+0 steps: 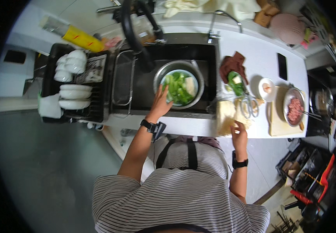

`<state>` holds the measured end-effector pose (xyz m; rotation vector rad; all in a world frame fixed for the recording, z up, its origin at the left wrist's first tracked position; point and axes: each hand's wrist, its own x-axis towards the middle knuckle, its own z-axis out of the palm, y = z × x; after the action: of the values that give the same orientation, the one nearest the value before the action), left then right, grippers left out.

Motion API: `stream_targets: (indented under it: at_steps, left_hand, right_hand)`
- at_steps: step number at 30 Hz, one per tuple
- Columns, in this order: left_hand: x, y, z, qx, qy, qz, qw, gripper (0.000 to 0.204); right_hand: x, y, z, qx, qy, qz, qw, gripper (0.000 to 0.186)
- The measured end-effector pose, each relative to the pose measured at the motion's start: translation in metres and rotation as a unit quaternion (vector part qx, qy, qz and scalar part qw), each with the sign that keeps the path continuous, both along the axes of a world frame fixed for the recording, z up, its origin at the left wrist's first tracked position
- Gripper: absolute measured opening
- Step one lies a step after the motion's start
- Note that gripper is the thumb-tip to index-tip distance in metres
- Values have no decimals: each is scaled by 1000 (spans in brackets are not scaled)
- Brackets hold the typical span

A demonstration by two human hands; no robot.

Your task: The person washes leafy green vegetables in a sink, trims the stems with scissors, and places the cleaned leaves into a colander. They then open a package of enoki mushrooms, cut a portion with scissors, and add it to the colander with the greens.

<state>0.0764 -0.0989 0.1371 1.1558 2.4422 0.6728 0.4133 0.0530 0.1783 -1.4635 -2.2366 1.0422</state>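
In the dark sink (137, 87) stands a metal basin (201, 83) with a pale bowl inside it, filled with leafy greens (177, 87) and a whitish block (190, 86). My left hand (161, 103) reaches over the basin's left rim, fingers apart and touching the greens' edge. On the white counter, my right hand (238, 134) is closed at the near edge of a pale yellow folded sheet (226, 116), its fingertips pinching it. Just beyond the sheet lie scissors (249, 106) and a green bag (236, 83).
Left of the sink, a black dish rack (94, 105) holds white bowls (74, 62). A black faucet (129, 31) arches over the sink. Farther right are a small white bowl (266, 89), a metal bowl of minced meat (294, 106) on a cutting board (276, 120), and a phone (282, 66).
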Motion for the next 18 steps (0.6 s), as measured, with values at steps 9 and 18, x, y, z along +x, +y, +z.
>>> stream_targets:
  at_steps: [9,18]
  left_hand:
    - [-145,-79,40,117,142,292,938,26]
    - [-319,-116,9,-243,381,248,857,14]
  right_hand:
    - [5,18,4,89,86,-115,986,25]
    - [17,7,23,31,63,-113,991,24]
